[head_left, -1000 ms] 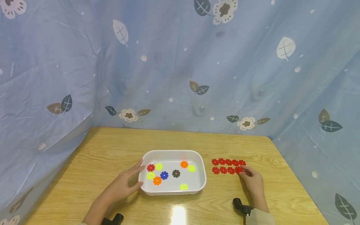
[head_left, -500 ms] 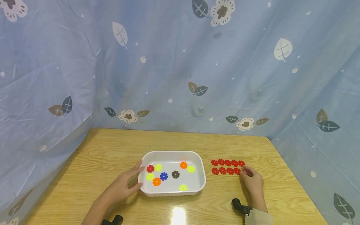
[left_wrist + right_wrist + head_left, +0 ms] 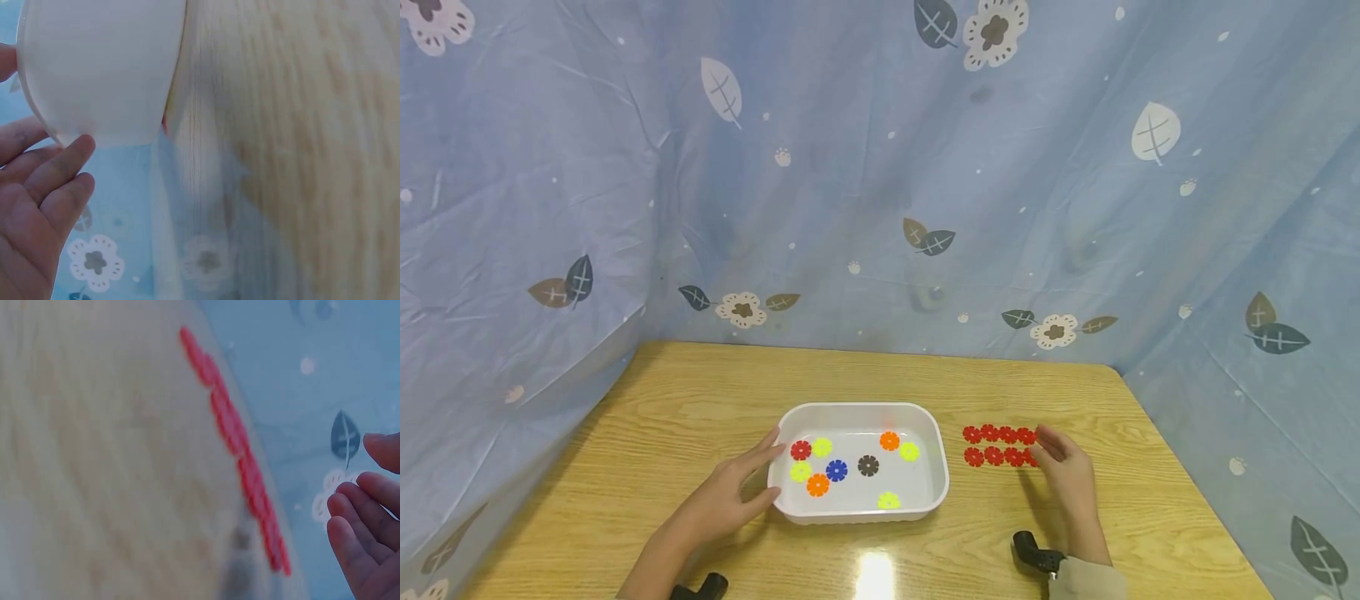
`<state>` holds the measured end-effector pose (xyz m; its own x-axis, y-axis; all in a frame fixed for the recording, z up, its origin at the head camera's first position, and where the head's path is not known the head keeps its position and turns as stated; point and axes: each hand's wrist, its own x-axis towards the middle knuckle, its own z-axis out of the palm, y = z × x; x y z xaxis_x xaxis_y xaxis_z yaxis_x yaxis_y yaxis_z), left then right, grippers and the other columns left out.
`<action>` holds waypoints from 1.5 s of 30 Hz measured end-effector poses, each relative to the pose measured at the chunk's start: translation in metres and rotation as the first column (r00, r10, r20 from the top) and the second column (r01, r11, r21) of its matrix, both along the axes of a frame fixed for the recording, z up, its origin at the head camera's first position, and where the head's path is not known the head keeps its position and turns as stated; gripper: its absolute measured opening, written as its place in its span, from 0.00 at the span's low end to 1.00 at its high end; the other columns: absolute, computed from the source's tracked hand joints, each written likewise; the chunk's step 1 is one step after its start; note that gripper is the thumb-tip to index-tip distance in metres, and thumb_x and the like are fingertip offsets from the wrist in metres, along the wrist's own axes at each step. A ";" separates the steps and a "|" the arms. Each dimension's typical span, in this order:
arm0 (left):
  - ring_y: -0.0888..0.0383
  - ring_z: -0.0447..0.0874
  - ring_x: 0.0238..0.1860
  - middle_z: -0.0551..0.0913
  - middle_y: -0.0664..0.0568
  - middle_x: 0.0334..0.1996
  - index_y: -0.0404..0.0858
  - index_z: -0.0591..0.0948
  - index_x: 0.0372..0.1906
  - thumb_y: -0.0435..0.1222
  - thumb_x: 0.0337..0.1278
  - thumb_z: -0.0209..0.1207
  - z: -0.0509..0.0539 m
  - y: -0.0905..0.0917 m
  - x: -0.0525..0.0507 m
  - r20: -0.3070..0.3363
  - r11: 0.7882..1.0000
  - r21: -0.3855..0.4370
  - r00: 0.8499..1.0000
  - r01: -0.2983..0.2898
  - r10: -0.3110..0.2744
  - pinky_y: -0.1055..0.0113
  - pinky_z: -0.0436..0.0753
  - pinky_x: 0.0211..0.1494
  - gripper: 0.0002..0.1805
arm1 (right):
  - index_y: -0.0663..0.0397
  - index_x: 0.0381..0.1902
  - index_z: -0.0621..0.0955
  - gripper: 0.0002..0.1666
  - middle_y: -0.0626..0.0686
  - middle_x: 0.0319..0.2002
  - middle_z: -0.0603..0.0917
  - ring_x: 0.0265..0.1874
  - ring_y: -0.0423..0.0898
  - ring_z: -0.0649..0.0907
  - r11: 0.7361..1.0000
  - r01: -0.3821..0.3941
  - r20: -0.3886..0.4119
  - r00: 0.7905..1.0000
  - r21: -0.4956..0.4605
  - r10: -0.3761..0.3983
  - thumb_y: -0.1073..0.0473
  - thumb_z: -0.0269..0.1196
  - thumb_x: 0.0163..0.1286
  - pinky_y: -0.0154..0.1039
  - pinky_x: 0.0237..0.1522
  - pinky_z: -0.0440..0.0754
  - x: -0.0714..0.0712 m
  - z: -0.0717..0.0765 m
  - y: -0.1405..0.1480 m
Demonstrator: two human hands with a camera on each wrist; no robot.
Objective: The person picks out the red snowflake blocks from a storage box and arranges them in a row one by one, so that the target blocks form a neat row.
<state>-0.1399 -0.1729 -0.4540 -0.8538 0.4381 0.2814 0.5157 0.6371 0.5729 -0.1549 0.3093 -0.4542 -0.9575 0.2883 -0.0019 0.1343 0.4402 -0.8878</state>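
A white tray (image 3: 936, 492) holds several flower-shaped plastic discs in red, yellow, orange, blue and dark brown. My left hand (image 3: 726, 496) rests against the tray's left rim, thumb and fingers spread apart. In the left wrist view, fingertips (image 3: 78, 150) touch the edge of the tray (image 3: 106, 69). Two rows of red flower discs (image 3: 994, 456) lie on the table right of the tray. Over their right end hovers my right hand (image 3: 1067, 475), hiding part of the rows. No disc shows between its thumb and fingers (image 3: 350, 544) in the right wrist view.
The wooden table (image 3: 715, 392) reaches back to a blue patterned curtain (image 3: 850, 167), which also hangs at both sides. A dark wrist mount (image 3: 1037, 552) sits at my right wrist, another (image 3: 700, 587) by my left.
My right hand has come off the near row's right end and shifted up and left over the discs. The left hand and tray hold still.
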 end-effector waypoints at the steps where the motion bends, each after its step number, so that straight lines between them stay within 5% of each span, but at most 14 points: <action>1: 0.44 0.67 0.66 0.62 0.41 0.70 0.33 0.72 0.63 0.38 0.55 0.63 0.000 0.000 0.000 0.002 1.000 -0.002 1.000 -0.002 0.002 0.46 0.71 0.64 0.30 | 0.61 0.67 0.67 0.30 0.62 0.65 0.71 0.64 0.55 0.72 1.000 -0.013 -0.007 1.000 0.002 0.013 0.56 0.57 0.70 0.11 0.42 0.70 0.000 0.001 -0.002; 7: 0.45 0.67 0.66 0.62 0.42 0.70 0.34 0.72 0.63 0.38 0.55 0.63 0.000 0.000 -0.001 0.006 1.000 -0.010 1.000 -0.012 0.012 0.46 0.71 0.64 0.30 | 0.60 0.64 0.70 0.32 0.60 0.63 0.74 0.57 0.42 0.76 0.998 -0.066 -0.067 0.996 -0.007 0.066 0.52 0.62 0.67 0.13 0.45 0.72 -0.003 0.009 -0.020; 19: 0.43 0.66 0.66 0.61 0.42 0.70 0.33 0.72 0.63 0.39 0.55 0.63 0.001 -0.001 -0.001 0.012 1.000 -0.005 1.000 -0.006 0.006 0.45 0.70 0.64 0.30 | 0.63 0.61 0.73 0.29 0.64 0.60 0.76 0.60 0.56 0.76 0.961 -0.257 -0.177 0.955 -0.104 0.237 0.61 0.65 0.63 0.21 0.54 0.75 -0.003 0.024 -0.073; 32: 0.43 0.66 0.66 0.60 0.42 0.71 0.34 0.71 0.64 0.39 0.56 0.63 -0.001 -0.001 -0.002 0.017 1.000 -0.002 1.000 -0.003 0.003 0.46 0.70 0.64 0.31 | 0.67 0.59 0.73 0.28 0.67 0.59 0.76 0.60 0.59 0.75 0.860 -0.480 -0.305 0.856 -0.173 0.416 0.65 0.65 0.61 0.44 0.63 0.73 -0.012 0.026 -0.135; 41: 0.43 0.65 0.67 0.62 0.41 0.70 0.33 0.72 0.63 0.37 0.55 0.63 0.001 0.000 -0.001 0.021 1.000 0.008 1.000 -0.001 0.000 0.45 0.69 0.65 0.30 | 0.69 0.60 0.72 0.28 0.69 0.60 0.73 0.61 0.60 0.75 0.773 -0.614 -0.335 0.770 -0.160 0.543 0.66 0.64 0.62 0.45 0.64 0.72 -0.022 0.029 -0.175; 45: 0.42 0.66 0.66 0.61 0.40 0.70 0.33 0.72 0.63 0.36 0.55 0.63 0.001 0.000 -0.001 0.009 1.000 0.014 1.000 0.012 -0.012 0.44 0.70 0.64 0.30 | 0.66 0.60 0.72 0.29 0.66 0.60 0.75 0.60 0.58 0.76 0.760 -0.637 -0.290 0.757 -0.131 0.585 0.62 0.65 0.62 0.44 0.64 0.73 -0.027 0.028 -0.195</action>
<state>-0.1414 -0.1734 -0.4534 -0.8508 0.4446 0.2801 0.5184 0.6227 0.5862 -0.1815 0.1147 -0.4262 -0.9091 -0.3419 0.2382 -0.3063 0.1607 -0.9383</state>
